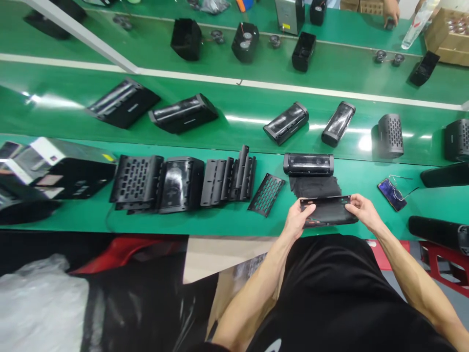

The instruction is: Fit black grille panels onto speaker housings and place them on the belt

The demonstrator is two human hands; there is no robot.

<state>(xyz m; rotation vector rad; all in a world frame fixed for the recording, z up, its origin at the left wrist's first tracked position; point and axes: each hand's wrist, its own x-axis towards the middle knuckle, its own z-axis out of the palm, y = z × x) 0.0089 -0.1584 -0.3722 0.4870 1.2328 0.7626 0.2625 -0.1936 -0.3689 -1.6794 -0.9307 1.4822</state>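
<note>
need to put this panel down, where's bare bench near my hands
Bare green lies between the black cloth and the phone, and along the front edge below the loose grille. Left of that grille it is crowded with stacked housings. Both hands, left and right, hold the panel.

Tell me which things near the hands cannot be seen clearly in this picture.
- Black panel, head view: both ends covered by the left hand and right hand.
- Black cloth: near edge hidden behind the panel.
- Glasses: too thin to make out.
</note>
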